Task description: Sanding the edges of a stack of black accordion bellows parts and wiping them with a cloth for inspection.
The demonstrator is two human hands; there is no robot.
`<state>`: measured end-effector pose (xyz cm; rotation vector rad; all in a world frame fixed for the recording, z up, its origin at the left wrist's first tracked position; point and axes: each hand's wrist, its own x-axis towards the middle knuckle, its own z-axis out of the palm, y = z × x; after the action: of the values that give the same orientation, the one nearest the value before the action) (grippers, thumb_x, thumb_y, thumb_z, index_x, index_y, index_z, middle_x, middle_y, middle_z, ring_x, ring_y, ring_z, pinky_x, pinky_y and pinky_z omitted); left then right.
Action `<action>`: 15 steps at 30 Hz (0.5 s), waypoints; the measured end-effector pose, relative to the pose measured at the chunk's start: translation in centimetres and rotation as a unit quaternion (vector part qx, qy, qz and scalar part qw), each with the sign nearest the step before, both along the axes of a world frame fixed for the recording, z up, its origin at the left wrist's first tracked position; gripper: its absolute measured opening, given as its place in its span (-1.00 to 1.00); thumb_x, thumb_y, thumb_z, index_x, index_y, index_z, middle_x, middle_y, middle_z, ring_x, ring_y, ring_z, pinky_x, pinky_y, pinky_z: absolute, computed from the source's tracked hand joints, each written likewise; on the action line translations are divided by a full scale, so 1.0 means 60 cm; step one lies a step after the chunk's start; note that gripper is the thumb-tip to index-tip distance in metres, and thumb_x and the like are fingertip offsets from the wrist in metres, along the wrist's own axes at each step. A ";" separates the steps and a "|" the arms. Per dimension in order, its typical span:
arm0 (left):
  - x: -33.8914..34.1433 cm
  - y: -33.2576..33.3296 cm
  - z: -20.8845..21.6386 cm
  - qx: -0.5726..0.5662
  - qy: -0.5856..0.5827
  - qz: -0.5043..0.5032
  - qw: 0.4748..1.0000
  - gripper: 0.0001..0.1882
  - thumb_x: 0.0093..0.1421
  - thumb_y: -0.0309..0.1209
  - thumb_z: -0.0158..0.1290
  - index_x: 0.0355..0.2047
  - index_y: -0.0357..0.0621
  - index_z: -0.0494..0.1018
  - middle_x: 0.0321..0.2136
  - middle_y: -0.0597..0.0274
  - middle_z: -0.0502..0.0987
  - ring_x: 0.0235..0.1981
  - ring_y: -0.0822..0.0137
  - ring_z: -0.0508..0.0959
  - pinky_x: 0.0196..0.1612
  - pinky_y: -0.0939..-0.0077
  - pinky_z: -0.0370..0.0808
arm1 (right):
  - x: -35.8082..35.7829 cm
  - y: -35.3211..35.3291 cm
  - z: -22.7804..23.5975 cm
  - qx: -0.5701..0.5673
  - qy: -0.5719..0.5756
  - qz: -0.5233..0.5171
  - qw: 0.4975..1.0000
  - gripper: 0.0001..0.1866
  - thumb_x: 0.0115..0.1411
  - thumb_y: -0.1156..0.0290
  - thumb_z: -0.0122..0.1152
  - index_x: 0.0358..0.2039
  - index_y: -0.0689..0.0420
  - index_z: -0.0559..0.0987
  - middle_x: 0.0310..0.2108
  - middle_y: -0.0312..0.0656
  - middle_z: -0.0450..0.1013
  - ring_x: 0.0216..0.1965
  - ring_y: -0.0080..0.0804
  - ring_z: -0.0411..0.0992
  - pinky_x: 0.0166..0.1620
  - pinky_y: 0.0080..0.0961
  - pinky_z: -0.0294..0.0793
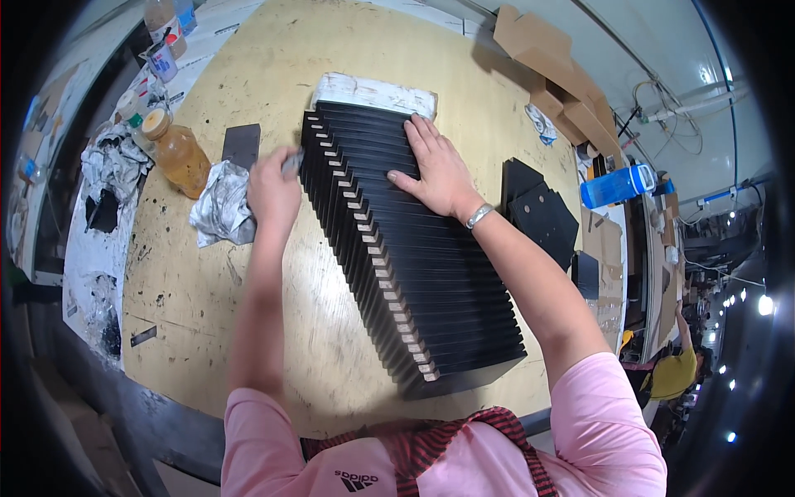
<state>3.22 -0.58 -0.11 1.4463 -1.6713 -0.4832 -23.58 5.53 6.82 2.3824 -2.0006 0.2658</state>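
A long row of thin black boards (414,240) is packed side by side on the table, running from far to near. Pale bare patches line its left side in a stepped strip. A paint-smeared white block (377,89) stands against the far end. My right hand (439,166) lies flat on the far part of the row, fingers spread. At the row's far left edge my left hand (276,189) is closed round a small greyish piece, mostly hidden by the fingers; its kind cannot be made out. Beside that hand lies a stained, crumpled white cloth (224,205).
On the left stand a bottle of amber liquid (178,153) and a small dark plate (242,143). To the right are loose black panels (538,211), a blue bottle (613,187) and an open cardboard box (538,50). A person in yellow (672,373) is far right.
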 end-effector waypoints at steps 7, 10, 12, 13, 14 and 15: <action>0.014 0.039 -0.004 0.131 -0.152 -0.061 0.978 -0.69 0.13 -0.58 0.12 -0.11 -0.06 0.58 -0.26 0.00 0.63 -0.21 0.04 0.63 -0.18 0.24 0.51 | -0.007 0.001 -0.003 -0.004 -0.004 -0.005 1.000 0.00 0.21 -0.26 0.09 0.38 0.31 0.16 0.44 0.10 0.01 0.46 -0.02 -0.03 0.43 -0.14 0.03; 0.004 0.029 0.027 0.078 -0.039 -0.053 0.995 -0.71 0.15 -0.55 0.15 -0.11 0.01 0.58 -0.27 0.05 0.60 -0.23 0.05 0.60 -0.15 0.24 0.49 | -0.002 0.000 -0.003 -0.004 -0.004 -0.006 1.000 0.00 0.21 -0.26 0.08 0.38 0.30 0.15 0.44 0.09 0.01 0.46 -0.03 -0.03 0.43 -0.14 0.03; -0.013 0.034 0.051 0.037 0.047 -0.059 0.996 -0.71 0.16 -0.54 0.14 -0.11 0.07 0.57 -0.28 0.07 0.57 -0.18 -0.01 0.56 -0.11 0.17 0.47 | 0.004 0.000 -0.001 -0.005 -0.004 -0.003 1.000 0.00 0.21 -0.26 0.08 0.39 0.30 0.15 0.44 0.08 0.01 0.46 -0.03 -0.03 0.43 -0.14 0.03; -0.021 0.049 0.041 0.035 0.058 -0.075 0.995 -0.72 0.20 -0.59 0.12 -0.08 -0.08 0.56 -0.31 0.13 0.58 -0.34 0.24 0.56 -0.24 0.42 0.47 | 0.006 -0.001 -0.001 -0.003 -0.006 -0.003 1.000 0.00 0.21 -0.26 0.08 0.39 0.30 0.15 0.44 0.08 0.01 0.46 -0.04 -0.03 0.43 -0.14 0.02; -0.013 0.069 0.032 0.060 -0.007 -0.077 0.995 -0.71 0.19 -0.60 0.12 -0.08 -0.08 0.56 -0.31 0.14 0.57 -0.32 0.25 0.55 -0.23 0.41 0.46 | 0.008 -0.002 -0.001 -0.001 -0.007 -0.003 1.000 0.00 0.21 -0.27 0.07 0.39 0.30 0.14 0.44 0.08 0.01 0.46 -0.04 -0.03 0.43 -0.14 0.02; -0.014 0.082 0.019 0.084 -0.070 -0.087 0.990 -0.71 0.18 -0.61 0.12 -0.08 -0.09 0.55 -0.32 0.15 0.56 -0.31 0.26 0.54 -0.22 0.41 0.46 | -0.003 0.000 -0.004 -0.001 -0.004 -0.010 1.000 0.00 0.21 -0.27 0.07 0.39 0.30 0.14 0.44 0.08 0.01 0.46 -0.04 -0.03 0.43 -0.14 0.02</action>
<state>2.37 4.35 1.05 1.4897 -1.9180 -0.6466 -23.79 5.51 6.58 2.3625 -2.0255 0.2783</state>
